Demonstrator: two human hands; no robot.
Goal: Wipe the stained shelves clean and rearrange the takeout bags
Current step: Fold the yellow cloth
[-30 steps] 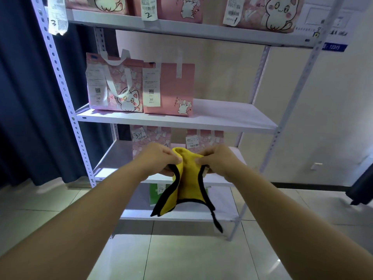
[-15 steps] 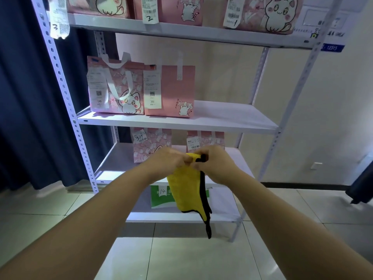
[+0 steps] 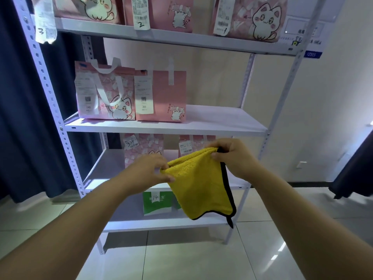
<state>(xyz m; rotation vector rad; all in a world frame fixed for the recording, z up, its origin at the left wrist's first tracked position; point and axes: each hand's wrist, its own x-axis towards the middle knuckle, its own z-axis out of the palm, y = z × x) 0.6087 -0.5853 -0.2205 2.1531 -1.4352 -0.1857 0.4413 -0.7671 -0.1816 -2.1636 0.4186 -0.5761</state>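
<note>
White perforated-steel shelving rack (image 3: 60, 126) against a cream wall (image 3: 327, 110), dark navy curtain (image 3: 22, 118) to the left, glossy pale floor tiles (image 3: 181, 259) below. Top shelf: pink cat-print paper takeout bags (image 3: 260, 17) with receipts marked 3, 2, 1. Second shelf (image 3: 222, 120): two pink bags at the left end, touching side by side, a patterned one with white ribbon handles (image 3: 107, 91) and a plain pink one with a small cat print (image 3: 165, 96); right half of that shelf is bare. Third shelf: two more pink bags, mostly hidden behind the hands. Bottom shelf: green-and-white bag labelled 14 (image 3: 156, 203). Both bare arms reach forward at mid-height in front of the third shelf. Left hand (image 3: 149, 170) pinches the left top corner of a yellow plush microfibre cloth with black edging (image 3: 201, 188), right hand (image 3: 232, 156) pinches the right top corner, held a bit higher. Cloth hangs folded between them, clear of every shelf
</note>
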